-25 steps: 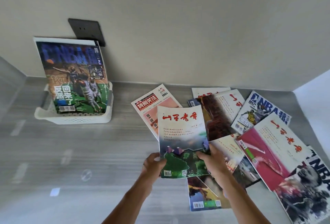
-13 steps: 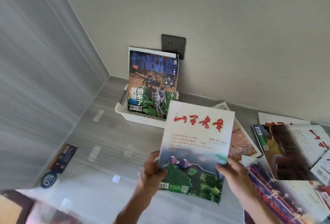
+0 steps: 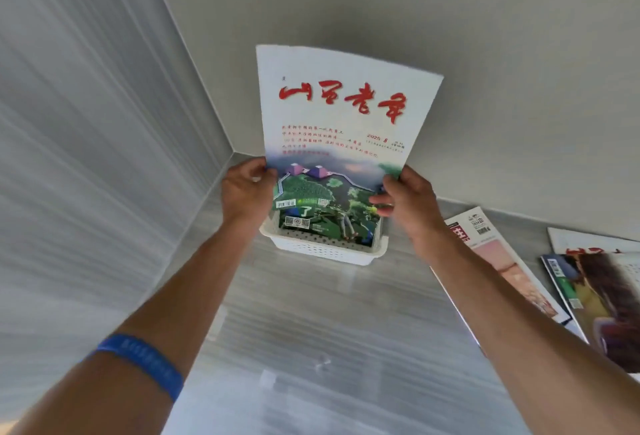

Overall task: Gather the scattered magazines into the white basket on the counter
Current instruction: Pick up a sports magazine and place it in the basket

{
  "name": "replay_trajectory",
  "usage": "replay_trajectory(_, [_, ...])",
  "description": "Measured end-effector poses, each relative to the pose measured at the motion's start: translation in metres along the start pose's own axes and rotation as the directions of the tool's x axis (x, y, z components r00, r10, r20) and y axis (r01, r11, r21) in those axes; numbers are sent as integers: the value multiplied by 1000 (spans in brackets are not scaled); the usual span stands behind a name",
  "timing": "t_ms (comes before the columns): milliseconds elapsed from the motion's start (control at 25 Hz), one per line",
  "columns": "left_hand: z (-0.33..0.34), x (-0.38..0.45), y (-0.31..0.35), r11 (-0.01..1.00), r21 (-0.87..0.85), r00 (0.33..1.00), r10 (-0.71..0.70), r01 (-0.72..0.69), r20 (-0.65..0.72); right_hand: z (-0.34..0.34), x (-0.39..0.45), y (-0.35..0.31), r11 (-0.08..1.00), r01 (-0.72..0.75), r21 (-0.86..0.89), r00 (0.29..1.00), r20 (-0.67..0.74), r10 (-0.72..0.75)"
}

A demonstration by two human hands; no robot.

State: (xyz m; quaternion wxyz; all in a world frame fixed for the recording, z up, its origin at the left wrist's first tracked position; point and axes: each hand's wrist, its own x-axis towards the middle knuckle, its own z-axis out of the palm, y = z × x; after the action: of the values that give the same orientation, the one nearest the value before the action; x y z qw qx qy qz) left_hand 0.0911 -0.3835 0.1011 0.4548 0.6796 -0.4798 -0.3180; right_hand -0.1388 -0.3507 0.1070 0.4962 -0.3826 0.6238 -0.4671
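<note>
- Presently, your left hand (image 3: 246, 188) grips the left edge of the held magazine (image 3: 341, 116), fingers curled round that edge low on the cover.
- Your right hand (image 3: 403, 199) pinches the same magazine at its lower right edge, thumb on the front cover, fingers behind.
- Held magazine: white cover, large red brush characters across the top, smaller red text lines at the middle, a green landscape with two purple roofs at the bottom. It stands upright, facing you, slightly bowed, with its bottom edge just above the white basket (image 3: 323, 249).
- White basket: perforated plastic walls, set on the counter (image 3: 311, 330) in the far left corner, close to the back wall. Another magazine (image 3: 332, 226) stands inside it; only its green lower part with barcodes shows, the rest being hidden behind the held magazine.
- Counter: grey, streaked surface, running from the near edge to the back wall.
- Right of the basket, lying flat on the counter: a magazine with a pink cover (image 3: 498, 268), partly covered by your right forearm.
- Further right, at the frame edge: a magazine with a dark brown cover (image 3: 602, 303), overlapping a white magazine with red characters (image 3: 588, 242) that lies further back.
- Blue wristband (image 3: 145, 360) on your left forearm, near the frame's lower left.
</note>
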Motion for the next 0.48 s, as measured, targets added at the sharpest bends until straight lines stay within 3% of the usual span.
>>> replay_trajectory(240, [21, 10, -52, 988, 105, 983, -124, 111, 132, 18, 11, 40, 983, -177, -48, 984, -18, 177])
replay_trajectory(320, [18, 18, -62, 987, 80, 966, -156, 143, 205, 27, 6, 38, 993, -117, -25, 989, 85, 118])
replay_trajectory(480, [32, 2, -65, 977, 96, 889, -212, 189, 406, 10, -19, 42, 995, -83, 51, 994, 69, 79])
